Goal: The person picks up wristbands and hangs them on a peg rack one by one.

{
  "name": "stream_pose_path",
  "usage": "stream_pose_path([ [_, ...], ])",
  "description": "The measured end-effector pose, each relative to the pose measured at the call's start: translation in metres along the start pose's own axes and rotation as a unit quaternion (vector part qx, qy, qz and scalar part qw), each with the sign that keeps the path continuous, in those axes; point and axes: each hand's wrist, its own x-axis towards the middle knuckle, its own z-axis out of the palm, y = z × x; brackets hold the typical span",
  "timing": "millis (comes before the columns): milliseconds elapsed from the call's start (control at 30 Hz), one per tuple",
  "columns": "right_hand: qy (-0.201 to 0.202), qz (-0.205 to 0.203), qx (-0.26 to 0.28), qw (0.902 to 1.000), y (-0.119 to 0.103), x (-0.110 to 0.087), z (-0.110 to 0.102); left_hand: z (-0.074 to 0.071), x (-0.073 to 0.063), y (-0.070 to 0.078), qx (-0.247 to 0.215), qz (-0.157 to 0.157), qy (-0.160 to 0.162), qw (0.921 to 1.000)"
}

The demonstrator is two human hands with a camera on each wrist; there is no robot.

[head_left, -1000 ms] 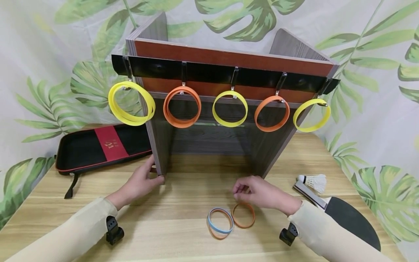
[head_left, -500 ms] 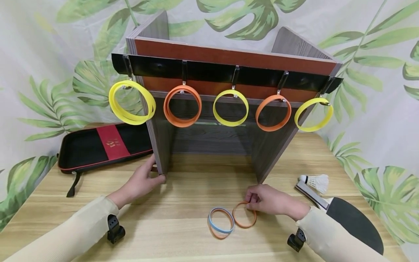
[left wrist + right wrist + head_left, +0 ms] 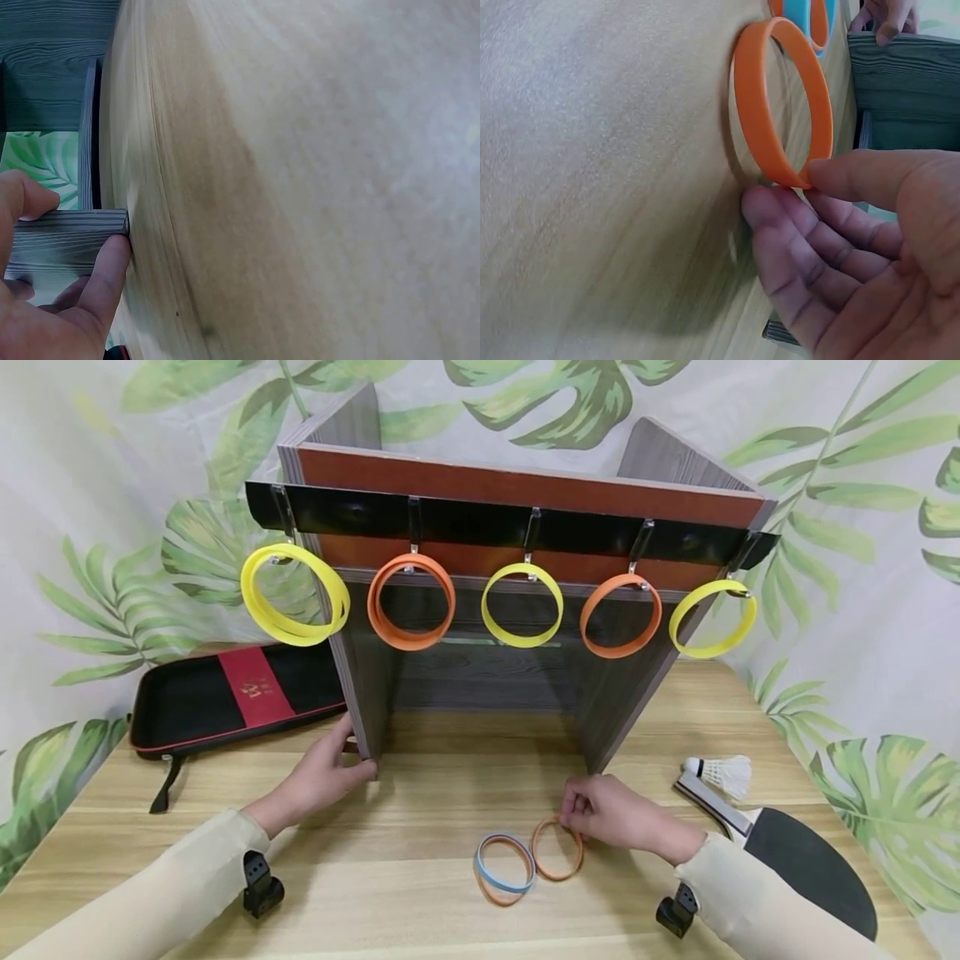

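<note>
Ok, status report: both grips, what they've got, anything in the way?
Left grip holds shelf side. Right grip pinches orange band. Blue band close by, seemingly not blocking.

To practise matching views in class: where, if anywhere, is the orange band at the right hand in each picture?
Head: orange band low, right of centre, at the right hand.
Left wrist: not shown.
Right wrist: upper half, right of centre.
Shared landmark: left hand gripping the grey shelf.
</note>
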Motion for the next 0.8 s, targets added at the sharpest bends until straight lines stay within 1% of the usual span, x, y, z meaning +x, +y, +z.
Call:
stream_pose_path([
  [167,0.010,0.001,0.035,0.9993,-0.001,-0.002,-0.004,-0.001,0.001,-0.001,0.000,-0.003,-0.007,1.0000],
  [433,-0.016,0.018,0.108,0.9939,0.001,-0.006,-0.009,0.000,0.001,0.000,-0.004,-0.001,-0.008,1.0000],
  [567,-0.029,0.015,0.122,0.9920,0.001,-0.008,-0.012,0.000,0.001,-0.001,-0.006,-0.001,-0.009,0.9999],
  [800,-0.035,-0.005,0.118,0.9924,-0.006,-0.008,-0.020,-0.001,0.000,0.000,-0.013,-0.009,-0.012,0.9998],
])
